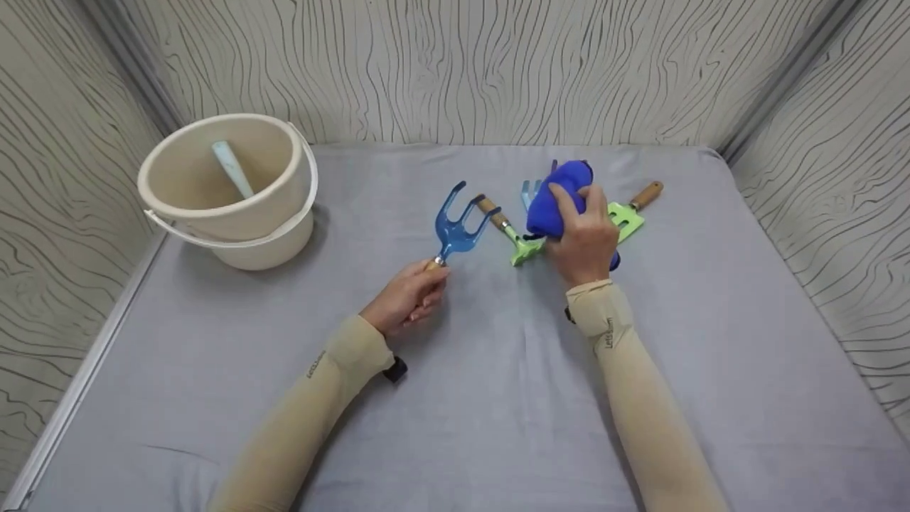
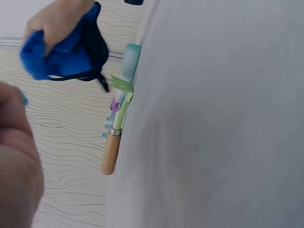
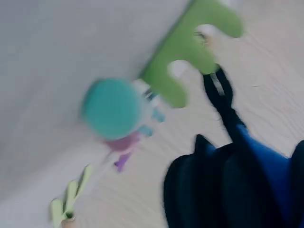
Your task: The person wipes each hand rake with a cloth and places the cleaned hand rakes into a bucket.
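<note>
Cloth (image 1: 462,427), grey and lightly creased, covers the counter (image 1: 725,370), and a pale strip (image 1: 75,398) runs along its left edge. Two beige sleeves (image 1: 291,427) reach in from the near edge, each with a small dark piece at the wrist.

About the middle of the counter, the left hand (image 1: 411,299) grips the wooden handle of a blue hand fork (image 1: 457,238). Its three tines point to the far edge; its long axis leans slightly right. In the head view, one tine crosses the handle of a green hand rake (image 1: 526,249), whose head lies toward the near edge and whose handle slants toward the far left corner.

Right of centre, the right hand (image 1: 586,242) grasps a blue fabric bundle (image 1: 558,206). The bundle's long axis slants from near left to far right; the left wrist view shows it clear of the counter, a dark strap (image 2: 102,81) hanging from it. Just beyond the hand lies a green broad-pronged fork (image 1: 625,219), its wooden handle aimed at the far right corner. Light-blue tines (image 1: 530,192) show beside the bundle, the rest hidden.

A beige bucket (image 1: 245,219) stands by the far left corner, a light-blue handle (image 1: 232,168) leaning inside. Pale walls (image 1: 441,71) with dark wavy grain lines rise behind and on both sides, grey posts (image 1: 789,78) at the corners.
</note>
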`<action>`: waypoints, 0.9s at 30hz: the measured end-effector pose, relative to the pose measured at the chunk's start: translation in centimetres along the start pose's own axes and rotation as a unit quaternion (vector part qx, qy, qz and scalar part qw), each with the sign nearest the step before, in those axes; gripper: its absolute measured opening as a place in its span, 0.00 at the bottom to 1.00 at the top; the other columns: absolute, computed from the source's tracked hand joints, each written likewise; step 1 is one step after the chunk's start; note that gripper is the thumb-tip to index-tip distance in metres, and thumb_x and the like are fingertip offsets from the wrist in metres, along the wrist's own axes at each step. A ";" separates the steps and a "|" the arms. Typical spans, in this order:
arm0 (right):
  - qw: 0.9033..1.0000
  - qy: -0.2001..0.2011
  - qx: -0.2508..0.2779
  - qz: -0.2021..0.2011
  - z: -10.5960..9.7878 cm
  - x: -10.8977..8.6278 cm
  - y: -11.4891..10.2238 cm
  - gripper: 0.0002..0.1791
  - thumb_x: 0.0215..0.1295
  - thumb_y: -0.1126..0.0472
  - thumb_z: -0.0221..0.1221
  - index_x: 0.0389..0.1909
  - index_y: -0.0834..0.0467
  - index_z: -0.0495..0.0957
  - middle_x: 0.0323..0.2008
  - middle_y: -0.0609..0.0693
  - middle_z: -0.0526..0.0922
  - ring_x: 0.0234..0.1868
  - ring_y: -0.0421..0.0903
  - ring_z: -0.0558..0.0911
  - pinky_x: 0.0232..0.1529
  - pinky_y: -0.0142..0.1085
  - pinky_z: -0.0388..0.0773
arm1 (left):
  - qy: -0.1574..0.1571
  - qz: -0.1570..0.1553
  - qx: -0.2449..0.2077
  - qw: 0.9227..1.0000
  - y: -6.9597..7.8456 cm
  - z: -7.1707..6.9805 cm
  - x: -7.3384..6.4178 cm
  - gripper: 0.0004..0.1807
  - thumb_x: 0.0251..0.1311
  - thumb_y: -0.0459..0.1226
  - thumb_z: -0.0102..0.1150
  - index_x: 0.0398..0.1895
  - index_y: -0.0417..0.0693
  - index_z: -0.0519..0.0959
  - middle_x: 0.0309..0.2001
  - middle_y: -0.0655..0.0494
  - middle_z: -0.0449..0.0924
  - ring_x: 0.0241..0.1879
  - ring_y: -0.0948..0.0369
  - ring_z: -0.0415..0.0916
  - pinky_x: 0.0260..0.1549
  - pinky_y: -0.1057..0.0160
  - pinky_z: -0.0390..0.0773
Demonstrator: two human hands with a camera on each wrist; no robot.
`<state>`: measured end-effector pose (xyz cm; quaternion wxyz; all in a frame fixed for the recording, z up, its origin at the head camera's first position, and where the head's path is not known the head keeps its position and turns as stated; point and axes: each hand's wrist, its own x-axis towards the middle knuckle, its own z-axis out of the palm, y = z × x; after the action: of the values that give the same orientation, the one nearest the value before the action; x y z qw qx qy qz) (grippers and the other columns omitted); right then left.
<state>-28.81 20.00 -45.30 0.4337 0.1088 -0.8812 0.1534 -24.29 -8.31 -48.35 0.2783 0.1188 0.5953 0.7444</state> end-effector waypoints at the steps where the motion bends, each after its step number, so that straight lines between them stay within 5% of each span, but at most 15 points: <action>1: 1.000 0.012 0.010 -0.017 0.0 0.0 -0.5 0.30 0.49 0.66 0.72 0.58 0.55 0.84 0.44 0.65 0.78 0.45 0.64 0.85 0.44 0.57 0.86 | 0.007 0.001 -0.002 1.000 0.0 -0.1 0.0 0.16 0.80 0.45 0.47 0.31 0.49 0.68 0.18 0.61 0.63 0.11 0.66 0.59 0.11 0.68 0.61; 5: 0.990 0.024 0.031 -0.138 0.3 -1.0 -3.6 0.32 0.47 0.57 0.78 0.58 0.54 0.84 0.40 0.62 0.80 0.39 0.61 0.87 0.42 0.53 0.87 | 0.024 0.001 -0.021 0.999 -0.1 -0.3 0.1 0.16 0.81 0.46 0.45 0.34 0.48 0.69 0.18 0.60 0.66 0.10 0.67 0.60 0.10 0.69 0.63; 8: 0.973 -0.025 0.040 -0.225 0.7 -2.1 -6.2 0.34 0.47 0.54 0.82 0.58 0.55 0.84 0.40 0.60 0.82 0.36 0.57 0.87 0.41 0.48 0.88 | 0.021 -0.001 -0.030 0.999 -0.1 -0.2 0.2 0.16 0.81 0.46 0.43 0.35 0.47 0.71 0.17 0.60 0.67 0.09 0.68 0.60 0.08 0.70 0.64; 10: 0.965 -0.072 0.053 -0.248 1.0 -2.6 -7.5 0.35 0.48 0.54 0.82 0.60 0.55 0.83 0.40 0.58 0.83 0.36 0.54 0.87 0.41 0.45 0.88 | 0.011 -0.001 -0.027 1.000 -0.1 0.0 0.2 0.16 0.82 0.45 0.40 0.35 0.47 0.70 0.15 0.61 0.66 0.08 0.68 0.60 0.08 0.70 0.64; 17: 0.964 -0.169 0.110 -0.173 1.1 -2.7 -8.3 0.34 0.48 0.61 0.81 0.60 0.50 0.84 0.44 0.56 0.82 0.46 0.55 0.86 0.50 0.48 0.86 | 0.005 -0.004 0.009 1.000 0.1 0.3 0.0 0.10 0.78 0.39 0.40 0.36 0.47 0.67 0.14 0.62 0.63 0.07 0.67 0.58 0.06 0.69 0.61; 27: 0.972 -0.166 0.035 -0.161 0.7 -2.1 -7.6 0.32 0.50 0.54 0.80 0.59 0.51 0.84 0.45 0.60 0.81 0.44 0.57 0.86 0.47 0.49 0.87 | 0.004 0.000 0.053 0.999 0.1 0.5 0.2 0.09 0.75 0.38 0.45 0.34 0.47 0.67 0.16 0.62 0.64 0.09 0.67 0.59 0.08 0.69 0.62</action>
<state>-25.60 12.77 -46.10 0.2962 0.2882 -0.9059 0.0926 -24.24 -7.77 -48.17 0.2691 0.1300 0.6353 0.7121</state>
